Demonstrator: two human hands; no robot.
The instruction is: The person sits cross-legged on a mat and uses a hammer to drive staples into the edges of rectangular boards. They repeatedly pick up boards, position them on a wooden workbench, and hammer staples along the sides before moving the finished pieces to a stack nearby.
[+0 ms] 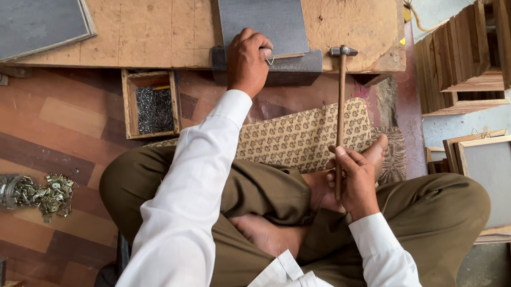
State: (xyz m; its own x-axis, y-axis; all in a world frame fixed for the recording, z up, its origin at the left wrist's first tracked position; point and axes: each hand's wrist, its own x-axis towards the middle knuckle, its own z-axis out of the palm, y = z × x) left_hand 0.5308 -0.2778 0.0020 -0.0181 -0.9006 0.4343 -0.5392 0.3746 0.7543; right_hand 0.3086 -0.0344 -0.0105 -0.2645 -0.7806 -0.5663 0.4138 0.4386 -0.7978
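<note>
My left hand (247, 61) rests on the near edge of a dark grey board (259, 1) on a low wooden work table (160, 15), pinching a small metal hanger hook (270, 59) against it. My right hand (355, 179) grips the wooden handle of a hammer (340, 109). The hammer's metal head (343, 51) is raised just right of the hook. I sit cross-legged in olive trousers on a patterned mat (309, 135).
A small wooden box of nails (152, 104) sits left of my left hand. Another grey board (34, 21) lies at the table's far left. Loose metal hooks (37, 191) spill on the floor. Stacked wooden frames (499, 43) stand right; a framed panel (497, 180) lies below them.
</note>
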